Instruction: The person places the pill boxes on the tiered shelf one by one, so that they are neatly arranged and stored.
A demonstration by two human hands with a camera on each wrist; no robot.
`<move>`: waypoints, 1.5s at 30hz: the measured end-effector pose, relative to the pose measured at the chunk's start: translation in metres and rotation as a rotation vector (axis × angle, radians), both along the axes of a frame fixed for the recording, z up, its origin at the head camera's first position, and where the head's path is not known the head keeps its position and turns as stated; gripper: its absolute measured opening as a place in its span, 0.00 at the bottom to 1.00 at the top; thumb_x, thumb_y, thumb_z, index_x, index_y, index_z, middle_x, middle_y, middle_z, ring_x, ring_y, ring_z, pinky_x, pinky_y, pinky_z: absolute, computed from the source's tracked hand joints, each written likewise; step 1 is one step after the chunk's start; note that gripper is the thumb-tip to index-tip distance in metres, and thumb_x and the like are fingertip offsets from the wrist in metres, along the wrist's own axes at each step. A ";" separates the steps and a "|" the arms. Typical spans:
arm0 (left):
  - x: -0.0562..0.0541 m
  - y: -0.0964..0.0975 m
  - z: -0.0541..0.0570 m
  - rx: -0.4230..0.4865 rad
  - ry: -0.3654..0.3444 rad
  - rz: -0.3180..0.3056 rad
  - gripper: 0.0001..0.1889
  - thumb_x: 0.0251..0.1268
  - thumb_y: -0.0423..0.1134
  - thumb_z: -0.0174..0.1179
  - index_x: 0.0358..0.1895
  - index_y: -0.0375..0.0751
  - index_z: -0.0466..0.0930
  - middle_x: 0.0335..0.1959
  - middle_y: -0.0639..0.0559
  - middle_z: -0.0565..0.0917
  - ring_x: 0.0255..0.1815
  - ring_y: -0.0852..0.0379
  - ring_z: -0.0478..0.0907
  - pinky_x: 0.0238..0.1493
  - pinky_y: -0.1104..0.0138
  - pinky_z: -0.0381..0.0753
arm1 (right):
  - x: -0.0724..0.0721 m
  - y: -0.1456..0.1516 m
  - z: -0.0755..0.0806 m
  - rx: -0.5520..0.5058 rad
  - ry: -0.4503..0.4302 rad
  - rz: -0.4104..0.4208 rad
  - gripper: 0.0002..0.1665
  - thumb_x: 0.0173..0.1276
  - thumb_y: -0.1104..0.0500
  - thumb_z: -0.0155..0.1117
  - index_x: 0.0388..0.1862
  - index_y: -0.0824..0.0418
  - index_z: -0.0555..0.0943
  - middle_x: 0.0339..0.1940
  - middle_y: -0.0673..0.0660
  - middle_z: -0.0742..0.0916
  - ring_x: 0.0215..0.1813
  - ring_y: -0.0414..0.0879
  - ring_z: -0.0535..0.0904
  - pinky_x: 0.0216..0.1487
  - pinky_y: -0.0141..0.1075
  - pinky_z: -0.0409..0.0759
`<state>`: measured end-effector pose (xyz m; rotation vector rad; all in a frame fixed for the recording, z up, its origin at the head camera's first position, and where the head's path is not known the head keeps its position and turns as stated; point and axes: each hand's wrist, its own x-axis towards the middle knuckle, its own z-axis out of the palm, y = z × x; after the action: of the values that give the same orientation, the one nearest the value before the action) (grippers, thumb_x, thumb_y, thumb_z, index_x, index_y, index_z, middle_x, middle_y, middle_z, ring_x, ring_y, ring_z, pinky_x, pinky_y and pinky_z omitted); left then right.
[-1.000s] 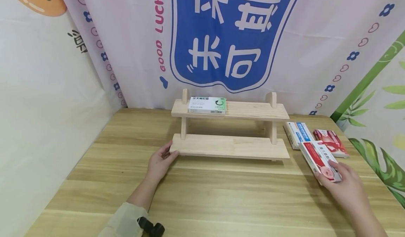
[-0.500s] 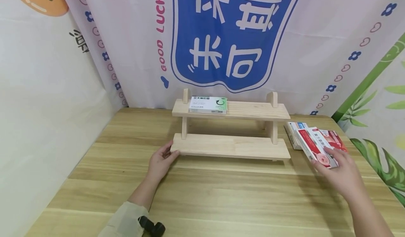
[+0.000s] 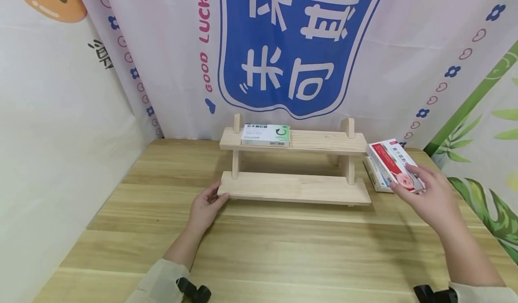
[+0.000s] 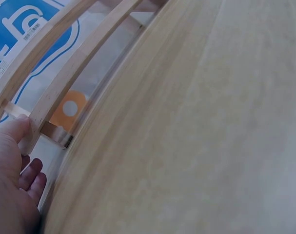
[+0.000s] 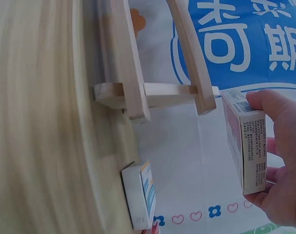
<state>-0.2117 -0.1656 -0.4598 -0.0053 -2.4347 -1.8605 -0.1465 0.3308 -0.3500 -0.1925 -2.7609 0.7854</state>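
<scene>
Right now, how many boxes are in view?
4: green box on the upper shelf, red-white box in the right hand, blue box on the table, mostly hidden red box beyond it, a sliver in right wrist view.

Upper shelf [image 3: 319, 140]: room right of green-and-white box [image 3: 265, 135], up to right post [image 3: 348, 127]. That post stands between the free stretch and the red-and-white box [image 3: 392, 163] in the right hand [image 3: 435, 199]; open above. Lower shelf [image 3: 291, 187]: free from the front, left hand [image 3: 205, 209] blocks left corner. Blue-and-white box [image 5: 138, 195] sits below the held one. Cloth [image 3: 178, 69] closes off the back. Tabletop [image 3: 299, 253] open between arms.
</scene>
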 end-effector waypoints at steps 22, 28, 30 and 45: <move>0.001 0.000 -0.001 0.002 -0.006 0.015 0.29 0.65 0.37 0.65 0.68 0.34 0.69 0.67 0.38 0.74 0.67 0.46 0.74 0.66 0.61 0.77 | -0.052 -0.065 0.026 -0.019 -0.124 0.131 0.53 0.61 0.28 0.61 0.76 0.57 0.63 0.76 0.70 0.60 0.72 0.72 0.57 0.64 0.74 0.62; 0.000 0.001 -0.001 0.008 -0.001 0.009 0.29 0.65 0.37 0.65 0.68 0.33 0.69 0.67 0.37 0.74 0.68 0.45 0.73 0.67 0.59 0.76 | -0.063 -0.083 0.030 -0.024 -0.140 0.185 0.51 0.62 0.31 0.62 0.75 0.57 0.63 0.77 0.70 0.60 0.74 0.72 0.56 0.67 0.73 0.60; 0.000 0.000 -0.001 0.003 0.005 0.007 0.30 0.65 0.38 0.65 0.68 0.33 0.69 0.67 0.37 0.74 0.68 0.44 0.73 0.67 0.59 0.76 | -0.067 -0.089 0.031 -0.023 -0.139 0.200 0.50 0.62 0.31 0.63 0.75 0.57 0.64 0.77 0.69 0.60 0.74 0.72 0.56 0.68 0.72 0.60; 0.001 0.002 0.001 0.006 0.007 0.013 0.29 0.64 0.36 0.65 0.68 0.33 0.69 0.67 0.37 0.74 0.67 0.45 0.74 0.65 0.62 0.77 | -0.080 -0.111 0.028 -0.024 -0.115 0.242 0.43 0.63 0.36 0.64 0.65 0.62 0.67 0.72 0.66 0.69 0.67 0.62 0.66 0.66 0.63 0.69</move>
<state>-0.2110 -0.1641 -0.4591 0.0043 -2.4186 -1.8584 -0.2260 0.2202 -0.3219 0.0974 -2.9210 0.8927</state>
